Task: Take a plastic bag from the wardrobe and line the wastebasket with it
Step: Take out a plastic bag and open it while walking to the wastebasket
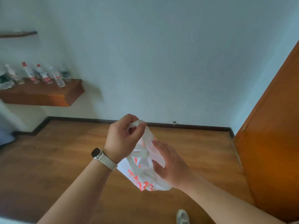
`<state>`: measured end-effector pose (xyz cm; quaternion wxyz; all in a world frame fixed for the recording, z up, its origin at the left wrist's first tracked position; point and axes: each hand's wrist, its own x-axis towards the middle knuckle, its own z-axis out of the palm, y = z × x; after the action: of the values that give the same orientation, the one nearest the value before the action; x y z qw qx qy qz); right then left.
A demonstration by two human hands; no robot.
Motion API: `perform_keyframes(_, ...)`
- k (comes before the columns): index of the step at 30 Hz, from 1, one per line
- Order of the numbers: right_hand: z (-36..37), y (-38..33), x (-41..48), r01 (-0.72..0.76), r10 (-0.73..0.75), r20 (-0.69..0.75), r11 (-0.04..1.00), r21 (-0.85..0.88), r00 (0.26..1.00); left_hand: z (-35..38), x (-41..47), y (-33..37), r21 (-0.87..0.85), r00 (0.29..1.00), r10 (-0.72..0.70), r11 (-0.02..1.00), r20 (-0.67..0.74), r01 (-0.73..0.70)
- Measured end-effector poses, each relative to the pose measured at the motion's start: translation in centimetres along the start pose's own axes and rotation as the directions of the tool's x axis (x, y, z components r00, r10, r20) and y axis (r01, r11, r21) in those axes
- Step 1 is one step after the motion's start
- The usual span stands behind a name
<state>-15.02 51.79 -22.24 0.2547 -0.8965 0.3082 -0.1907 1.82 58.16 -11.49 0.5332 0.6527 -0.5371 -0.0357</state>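
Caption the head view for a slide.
Both hands, left and right, hold a white plastic bag with red print above the wooden floor.

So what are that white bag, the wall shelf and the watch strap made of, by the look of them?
The bag looks like thin plastic film: white, half see-through, crumpled, with orange-red print. The shelf seems to be wood or wood veneer with a smooth reddish-brown finish and a slight sheen. The watch strap on the left wrist is pale and ribbed, perhaps woven fabric or fine metal mesh; too blurred to tell.
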Motion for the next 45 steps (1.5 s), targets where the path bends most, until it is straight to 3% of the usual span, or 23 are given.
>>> perform_keyframes(7, 2.4, 3.2, 9.9, 0.143, -0.154, 0.086, 0.981, 0.130, 0.984, 1.1, 6.0, -4.7, 0.133, 0.998, -0.001, 0.991, -0.056, 0.009)
perform_keyframes(16, 4.7, 7.8, 25.3, 0.281, -0.377, 0.261, 0.898, 0.340, 0.889, 2.8, 15.8, -10.5, 0.319, 0.960, -0.150, 0.921, -0.238, 0.223)
perform_keyframes(22, 5.0, 9.4, 33.2, 0.387, -0.489, 0.281, 0.854, 0.348, 0.826, 3.7, 20.7, -13.1, 0.388, 0.952, -0.185, 0.882, -0.242, 0.270)
perform_keyframes(33, 6.5, 6.0, 39.3, 0.401, -0.513, 0.265, 0.834, 0.379, 0.817, 0.1, 23.6, -16.3, 0.398, 0.897, -0.193, 0.845, -0.398, 0.358)
perform_keyframes(45, 11.9, -2.3, 47.3, 0.386, -0.445, 0.336, 0.894, 0.228, 0.830, -10.7, 26.9, -26.8, 0.299, 0.919, -0.140, 0.918, -0.369, 0.260)
